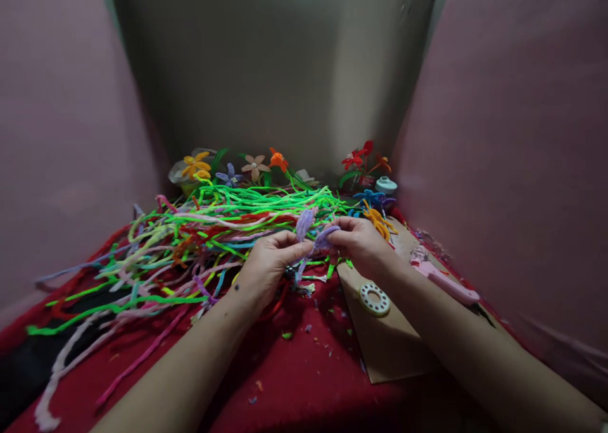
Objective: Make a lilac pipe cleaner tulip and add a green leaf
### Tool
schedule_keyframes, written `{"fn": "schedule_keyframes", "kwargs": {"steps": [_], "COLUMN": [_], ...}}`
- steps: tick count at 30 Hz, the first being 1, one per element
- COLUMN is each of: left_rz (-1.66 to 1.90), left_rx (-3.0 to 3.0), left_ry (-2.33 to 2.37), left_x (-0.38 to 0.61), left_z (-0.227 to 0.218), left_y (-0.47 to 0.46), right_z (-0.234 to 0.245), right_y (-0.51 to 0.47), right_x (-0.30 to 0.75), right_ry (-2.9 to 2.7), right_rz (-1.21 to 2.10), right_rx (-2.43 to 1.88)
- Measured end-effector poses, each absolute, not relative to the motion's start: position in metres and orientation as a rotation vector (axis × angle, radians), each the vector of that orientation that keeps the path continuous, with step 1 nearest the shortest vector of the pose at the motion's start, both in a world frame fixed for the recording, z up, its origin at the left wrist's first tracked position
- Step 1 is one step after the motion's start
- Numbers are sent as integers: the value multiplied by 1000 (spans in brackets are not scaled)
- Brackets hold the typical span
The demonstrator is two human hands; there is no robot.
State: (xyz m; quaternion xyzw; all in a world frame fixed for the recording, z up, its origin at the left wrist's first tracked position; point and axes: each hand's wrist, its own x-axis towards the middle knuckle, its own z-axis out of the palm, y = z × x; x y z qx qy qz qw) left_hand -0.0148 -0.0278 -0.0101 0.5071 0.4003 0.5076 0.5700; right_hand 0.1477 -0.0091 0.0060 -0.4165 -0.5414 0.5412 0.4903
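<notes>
Between my two hands is a lavender pipe-cleaner flower (305, 224) with fuzzy looped petals. My left hand (270, 262) pinches its lower part between thumb and fingertips. On the other side, my right hand (361, 242) has its thumb and fingers closed on one petal that points right. The flower's centre is partly hidden by the fingers. Behind and left of the hands lies a big tangled heap of pipe cleaners (256, 199) in green, pink, red, yellow and blue.
A brown board (389, 351) lies under my right forearm, bearing a round white disc with holes (374, 299). A pink-handled tool (446, 282) rests at the right. Finished flowers (255, 166) line the back. Fuzz scraps dot the red cloth (294, 382). Pink walls (513, 167) flank both sides.
</notes>
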Motion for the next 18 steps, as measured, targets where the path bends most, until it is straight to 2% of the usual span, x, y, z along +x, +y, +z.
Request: {"fn": "schedule_keyframes", "kwargs": {"steps": [10,18], "left_rz": [1265,1221], "left_rx": [996,928], "left_ry": [902,780], "left_x": [-10,-7], "left_z": [-13,-16], "left_y": [-27,-26], "right_z": [-10,-20], "right_y": [-13,-14], "right_x": [136,138], "right_ry": [-1141,-1212], "right_rz": [1653,1572], "right_rx": [-664,-588]}}
